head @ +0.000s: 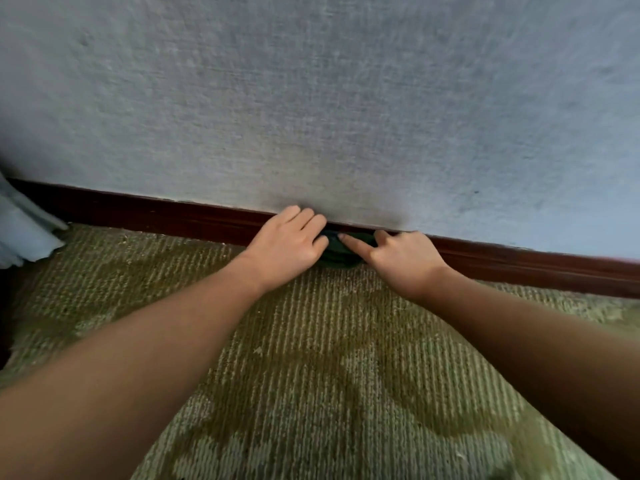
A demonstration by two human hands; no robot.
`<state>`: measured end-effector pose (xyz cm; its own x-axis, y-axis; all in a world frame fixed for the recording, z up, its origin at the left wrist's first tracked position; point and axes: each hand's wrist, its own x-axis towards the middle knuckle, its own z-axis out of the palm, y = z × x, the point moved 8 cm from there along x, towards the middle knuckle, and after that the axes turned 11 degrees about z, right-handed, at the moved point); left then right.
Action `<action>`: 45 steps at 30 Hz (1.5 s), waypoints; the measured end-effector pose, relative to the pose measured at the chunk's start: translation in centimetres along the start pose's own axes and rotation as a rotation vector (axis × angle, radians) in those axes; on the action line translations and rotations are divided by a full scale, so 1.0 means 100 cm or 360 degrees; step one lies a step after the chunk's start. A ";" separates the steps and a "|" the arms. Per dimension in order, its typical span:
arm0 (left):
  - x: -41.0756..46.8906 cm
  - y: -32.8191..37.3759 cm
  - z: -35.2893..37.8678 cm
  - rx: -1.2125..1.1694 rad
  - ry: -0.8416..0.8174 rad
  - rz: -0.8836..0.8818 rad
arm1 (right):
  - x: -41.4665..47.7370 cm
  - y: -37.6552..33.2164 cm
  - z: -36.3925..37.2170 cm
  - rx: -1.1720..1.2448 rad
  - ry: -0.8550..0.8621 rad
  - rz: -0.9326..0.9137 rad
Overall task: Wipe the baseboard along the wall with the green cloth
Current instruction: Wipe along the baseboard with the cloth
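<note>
A dark red-brown baseboard [156,216] runs along the foot of the pale textured wall [311,98]. A bunched dark green cloth [341,254] lies against the baseboard at the centre, mostly covered by both hands. My left hand [287,244] covers the cloth's left end, its fingers bent over it at the baseboard's top edge. My right hand [401,258] is on the cloth's right end. Its index finger lies stretched across the cloth and its thumb sits at the cloth's upper edge, so the two pinch it.
Worn olive ribbed carpet [311,358] covers the floor up to the baseboard. A pale fabric, possibly a curtain [24,233], hangs to the floor at the far left. The baseboard continues to both sides.
</note>
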<state>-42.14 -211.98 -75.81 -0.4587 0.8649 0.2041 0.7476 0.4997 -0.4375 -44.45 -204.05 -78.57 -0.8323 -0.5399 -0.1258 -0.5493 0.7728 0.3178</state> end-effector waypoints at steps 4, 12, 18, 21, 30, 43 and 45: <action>0.021 0.016 -0.001 0.0012 0.0048 0.0106 | -0.015 0.019 0.011 -0.0030 -0.0026 0.0004; 0.068 0.047 0.001 -0.0043 0.0118 0.0214 | -0.047 0.068 0.037 -0.0122 -0.0102 0.0044; 0.110 0.071 0.000 -0.0037 0.0186 0.0271 | -0.075 0.110 0.058 -0.0162 -0.0178 0.0065; 0.123 0.080 0.000 -0.0038 0.0194 0.0303 | -0.085 0.126 0.063 -0.0164 -0.0213 0.0132; 0.172 0.109 -0.001 -0.0033 0.0301 0.0383 | -0.122 0.169 0.080 -0.0215 -0.0279 0.0322; 0.228 0.142 -0.004 0.0032 0.0406 0.0497 | -0.159 0.226 0.107 -0.0280 -0.0393 0.0537; 0.238 0.147 -0.005 0.0032 0.0415 0.0495 | -0.166 0.234 0.109 -0.0288 -0.0394 0.0562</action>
<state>-41.83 -184.01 -77.00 -0.0726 0.9592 0.2733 0.8207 0.2132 -0.5301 -44.26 -173.37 -79.28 -0.9708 -0.1413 -0.1940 -0.2257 0.8123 0.5378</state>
